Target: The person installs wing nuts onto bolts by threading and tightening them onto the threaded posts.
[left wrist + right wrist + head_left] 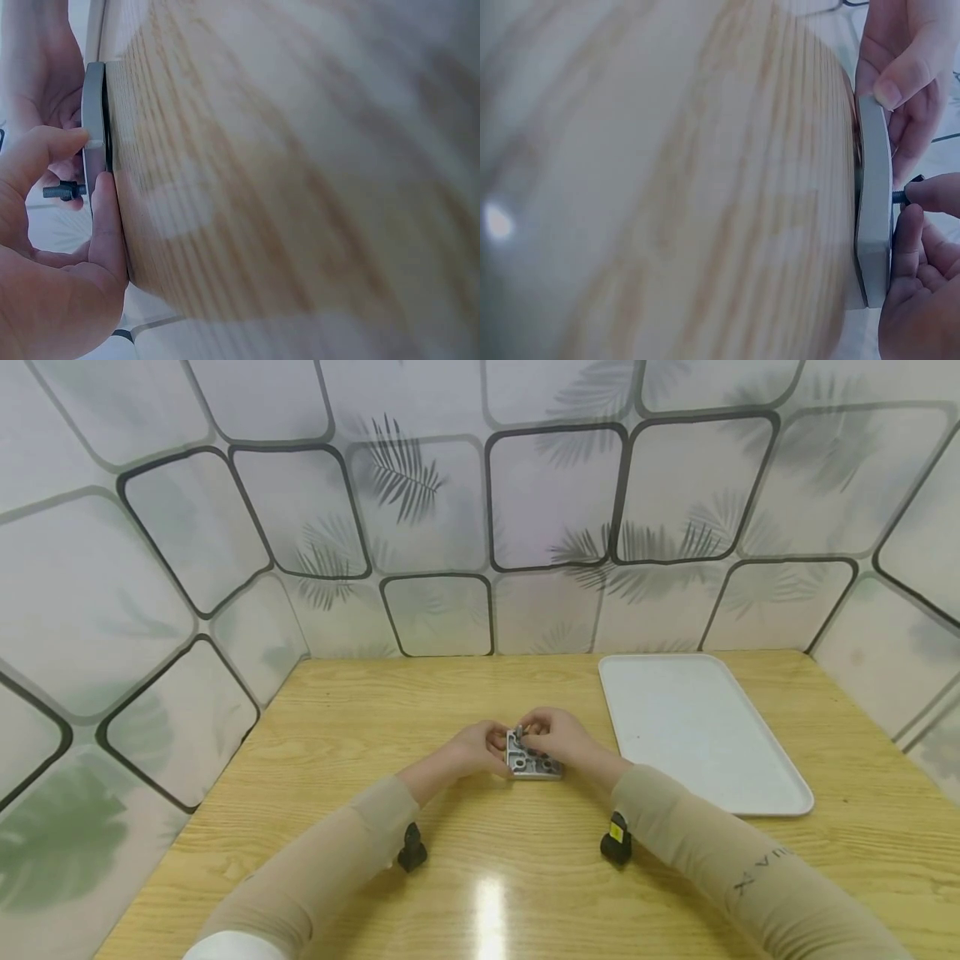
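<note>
A silver metal plate (536,772) with round holes and recesses lies on the table between the two hands. My left hand (474,748) grips its left side, the thumb on the plate's edge (875,187) in the right wrist view. My right hand (561,737) is over the plate's far part and pinches a small dark threaded bolt (898,196) between thumb and finger. The bolt (64,191) stands out from the plate's upper face in the left wrist view. How deep it sits in the plate is hidden by the fingers.
A white rectangular tray (697,727) lies to the right on the wooden table (360,693). Patterned fabric walls (555,502) rise behind the table and at both sides. A black camera mount (617,841) hangs under the right wrist, another (412,849) under the left.
</note>
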